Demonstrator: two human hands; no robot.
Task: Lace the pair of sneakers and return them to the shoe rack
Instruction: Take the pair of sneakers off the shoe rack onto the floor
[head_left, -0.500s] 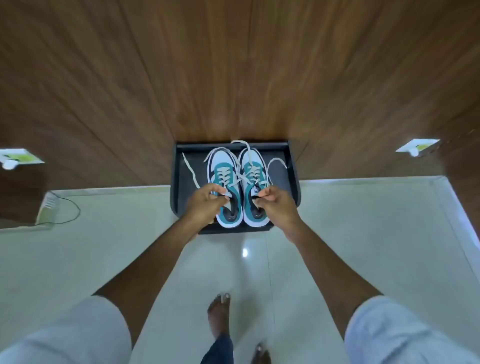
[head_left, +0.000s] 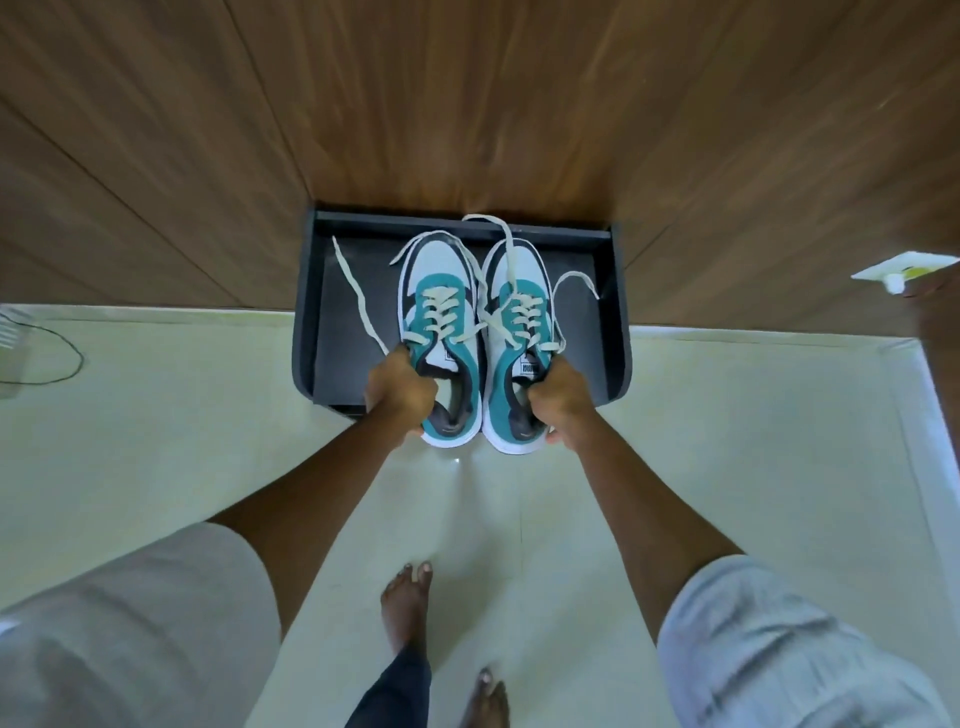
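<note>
The left hand (head_left: 399, 391) covers the outer heel side of the left sneaker (head_left: 441, 343), and its fingertips are out of sight inside the collar. The right hand (head_left: 563, 400) likewise hides the outer heel side of the right sneaker (head_left: 519, 343). The sneakers conceal the middle of the shoe rack (head_left: 337, 322) top; its front edge is hidden behind heels and hands. The picture's right edge cuts off a small white object (head_left: 904, 270), too blurred to identify.

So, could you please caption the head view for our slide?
Left hand and right hand each hold a teal sneaker over the shoe rack.
</note>
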